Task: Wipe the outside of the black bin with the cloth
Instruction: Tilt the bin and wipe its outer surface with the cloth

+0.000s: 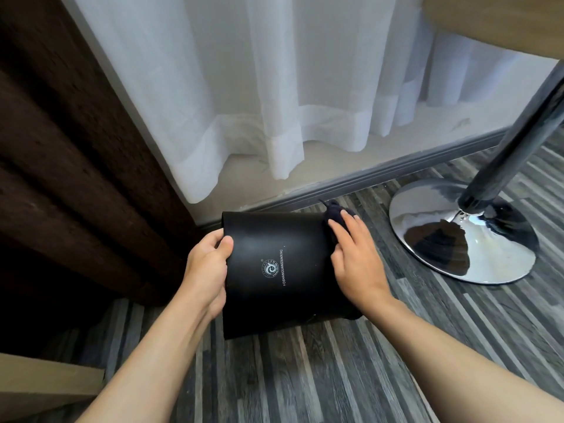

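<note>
One matte black cylindrical plastic bin (pixel 274 270) with a small white logo sits tipped on its side between two bare hands, above a grey striped wood-look floor (pixel 305 377). The left hand (pixel 207 267) clamps the bin's left edge, thumb on its outer wall. The right hand (pixel 357 257) lies flat, fingers together, pressing one dark bunched cloth (pixel 335 212) against the bin's right side. Behind hang one white sheer curtain (pixel 274 87) and one brown drape (pixel 76 163); one chrome table base (pixel 457 233) stands at right
</note>
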